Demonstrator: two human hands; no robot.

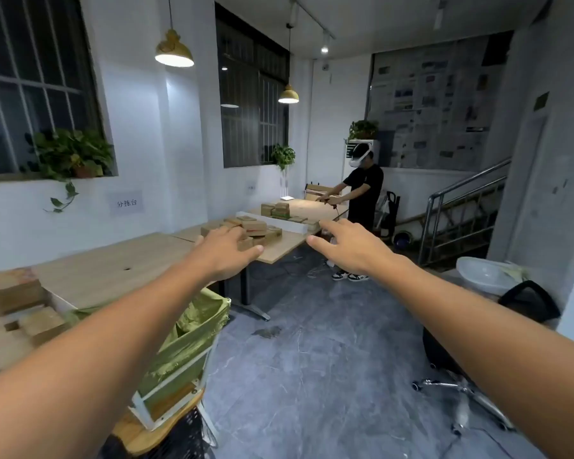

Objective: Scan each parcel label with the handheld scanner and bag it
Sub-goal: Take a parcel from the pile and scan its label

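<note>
Bare forearms [80,359] reach out from the bottom corners, both palms down. At the desk's [113,270] near left corner sit the brown parcels [14,293], blurred, so I cannot tell whether any label faces up. Just beside them, off the desk's front edge, the green bag [193,326] hangs open in a white frame.

The left hand [227,250] hovers with fingers straight and spread, holding nothing. It is well apart from the near parcels, and a second pile [252,228] at the desk's far end shows behind it. The right hand [345,246] is just as flat and empty, out over the floor. No handheld scanner shows anywhere.

The main risk is probably a parcel going into the bag unscanned, since neither hand has the scanner and the gaze is on the room rather than the work. A parcel picked up without looking might also miss the bag's mouth and drop to the floor. Another person [365,193] works at the far end, and an office chair [527,303] stands near the right arm. A wide swing could knock it.
</note>
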